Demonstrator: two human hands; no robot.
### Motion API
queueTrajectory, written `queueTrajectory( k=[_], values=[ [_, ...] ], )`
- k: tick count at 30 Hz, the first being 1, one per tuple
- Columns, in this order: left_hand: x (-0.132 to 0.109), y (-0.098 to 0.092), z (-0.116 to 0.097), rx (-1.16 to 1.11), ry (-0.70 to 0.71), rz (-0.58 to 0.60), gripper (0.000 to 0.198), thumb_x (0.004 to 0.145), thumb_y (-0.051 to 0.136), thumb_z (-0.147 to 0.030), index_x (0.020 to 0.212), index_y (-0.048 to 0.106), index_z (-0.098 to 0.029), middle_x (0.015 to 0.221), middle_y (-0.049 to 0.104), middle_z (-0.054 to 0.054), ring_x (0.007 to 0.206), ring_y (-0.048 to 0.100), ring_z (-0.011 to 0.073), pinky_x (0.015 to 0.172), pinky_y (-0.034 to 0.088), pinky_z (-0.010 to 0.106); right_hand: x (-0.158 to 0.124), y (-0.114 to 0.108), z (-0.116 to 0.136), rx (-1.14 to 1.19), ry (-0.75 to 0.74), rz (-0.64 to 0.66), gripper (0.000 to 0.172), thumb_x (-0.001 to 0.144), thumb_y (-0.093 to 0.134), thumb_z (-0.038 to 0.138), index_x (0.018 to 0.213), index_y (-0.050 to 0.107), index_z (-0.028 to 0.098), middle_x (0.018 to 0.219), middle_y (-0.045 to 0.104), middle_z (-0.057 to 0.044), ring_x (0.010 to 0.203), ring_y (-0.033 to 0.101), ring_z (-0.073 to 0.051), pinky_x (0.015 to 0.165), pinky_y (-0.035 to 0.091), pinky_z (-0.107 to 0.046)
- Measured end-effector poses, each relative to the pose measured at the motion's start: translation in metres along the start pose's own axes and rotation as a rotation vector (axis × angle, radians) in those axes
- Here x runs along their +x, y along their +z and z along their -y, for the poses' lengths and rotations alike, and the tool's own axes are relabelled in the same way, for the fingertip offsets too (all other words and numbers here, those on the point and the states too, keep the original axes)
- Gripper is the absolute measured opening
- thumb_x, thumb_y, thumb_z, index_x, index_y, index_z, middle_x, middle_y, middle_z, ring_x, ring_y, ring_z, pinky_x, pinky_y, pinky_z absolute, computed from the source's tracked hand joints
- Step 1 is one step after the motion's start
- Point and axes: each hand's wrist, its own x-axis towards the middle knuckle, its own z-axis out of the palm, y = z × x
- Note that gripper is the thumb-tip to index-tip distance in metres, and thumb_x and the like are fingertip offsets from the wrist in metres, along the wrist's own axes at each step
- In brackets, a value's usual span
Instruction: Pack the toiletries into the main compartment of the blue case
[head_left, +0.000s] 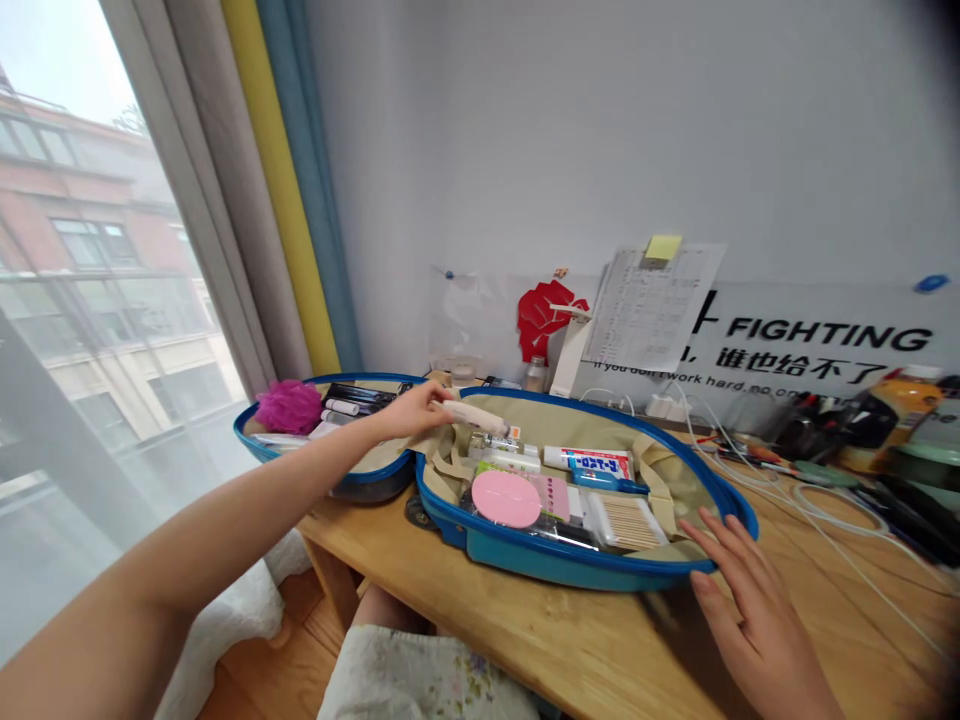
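Pale tube (474,415): above the left end of the open blue case's right half (559,570), left hand's (412,412) thumb and fingers closed on its near end. Below and beside it, small bottles and packs; pink oval (506,499) toward the front, toothpaste (577,459) and blue tube (609,482) farther right, then cotton swabs (630,522). Tan straps stand up at both ends of this half. Left half holds purple puff (289,407); forearm crosses over it. Right hand (754,610) at the right front rim, fingers spread; contact unclear. Behind, wall close to the rim, jar (535,375) between. Front rim near desk (555,608) edge; wood shows rightward, crossed by white cables (829,515).
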Motion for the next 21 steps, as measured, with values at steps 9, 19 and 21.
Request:
queueTrajectory(
  k=[9,19,21],
  values=[
    [0.032,0.065,-0.012,0.228,-0.031,0.255,0.040,0.074,0.062,-0.025,0.113,0.056,-0.015,0.095,0.066,0.004,0.070,0.062,0.0134,0.060,0.048,0.021,0.002,-0.003,0.003,-0.003,0.010,0.007,0.039,0.093,0.038,0.034,0.128,0.051,0.022,0.137,0.051,-0.009,0.134,0.039,-0.028,0.103,0.042,-0.049],
    [0.028,0.062,-0.021,0.475,0.027,0.524,0.050,0.068,0.056,-0.008,0.116,0.062,-0.022,0.113,0.067,0.002,0.101,0.061,0.0179,0.088,0.046,0.024,0.001,-0.003,0.001,0.011,0.029,0.019,0.041,0.092,0.038,0.036,0.129,0.050,0.024,0.138,0.050,-0.008,0.135,0.038,-0.028,0.104,0.042,-0.050],
    [0.028,0.063,-0.021,0.490,0.026,0.555,0.054,0.065,0.055,-0.006,0.117,0.062,-0.023,0.114,0.067,0.001,0.101,0.061,0.0172,0.088,0.046,0.023,0.000,-0.002,0.000,0.007,0.029,0.023,0.041,0.092,0.037,0.036,0.130,0.050,0.025,0.138,0.050,-0.008,0.135,0.039,-0.028,0.104,0.042,-0.050]
  ],
)
